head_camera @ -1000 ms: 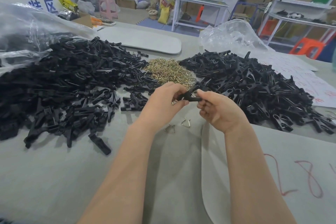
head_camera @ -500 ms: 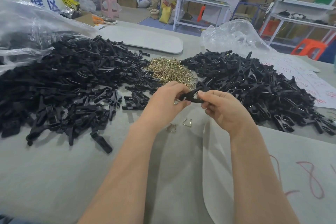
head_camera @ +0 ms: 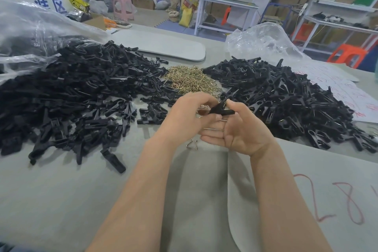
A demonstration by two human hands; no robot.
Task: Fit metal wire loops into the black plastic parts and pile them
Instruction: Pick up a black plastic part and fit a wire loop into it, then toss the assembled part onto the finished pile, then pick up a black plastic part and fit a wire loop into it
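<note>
Part (head_camera: pixel 222 111) lies level, left to right, left hand (head_camera: pixel 190 116) pinching one end, right hand (head_camera: pixel 241 133) thumb and forefinger the other

The near bench (head_camera: pixel 61 200) is open grey surface, wide on the left side; farther out a left pile of black parts (head_camera: pixel 71 96) and a right pile (head_camera: pixel 286 98) wall in a heap of wire loops (head_camera: pixel 190 80), crowding it on both sides; a stray black part (head_camera: pixel 113 159) and a loose loop (head_camera: pixel 192 144) lie on the near stretch.
</note>
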